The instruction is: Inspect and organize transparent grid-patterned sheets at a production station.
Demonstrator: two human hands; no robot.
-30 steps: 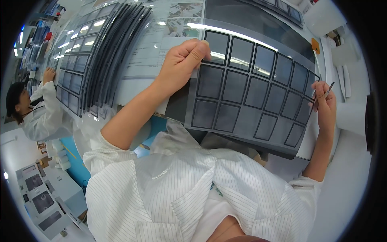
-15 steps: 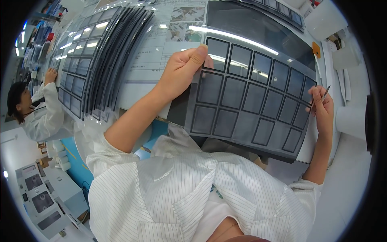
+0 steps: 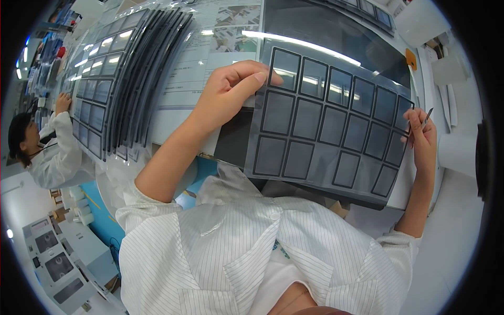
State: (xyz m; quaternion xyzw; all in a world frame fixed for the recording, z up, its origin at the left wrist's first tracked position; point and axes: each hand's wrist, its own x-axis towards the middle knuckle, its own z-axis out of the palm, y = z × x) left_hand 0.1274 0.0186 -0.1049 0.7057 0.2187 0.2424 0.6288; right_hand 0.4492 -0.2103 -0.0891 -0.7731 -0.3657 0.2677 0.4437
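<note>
A clear plastic sheet [image 3: 321,145] carries rows of black-edged rectangular frames, with gaps in its nearest row. At its upper left edge, my left hand [image 3: 227,94] pinches it, the thumb in front and fingertips showing through the film behind. My right hand [image 3: 421,131] grips the sheet's right edge between thumb and fingers. A thin, pointed dark tool [image 3: 427,118] also sits in that hand; its kind is too small to make out. Beneath and behind the sheet lies a dark, glossy mat [image 3: 336,50], reflecting a ceiling light.
To the left stands a thick stack of similar framed sheets [image 3: 142,79]. Printed papers [image 3: 194,73] lie under clear film between stack and mat. More framed sheets [image 3: 367,8] lie at the far right, near an orange tag [image 3: 410,59]. A co-worker [image 3: 47,142] works at the far left.
My left hand has shifted slightly left and down, its thumb turning from upright to slanted across the sheet's edge. The sheet has tilted a little; my right hand is nearly still.
</note>
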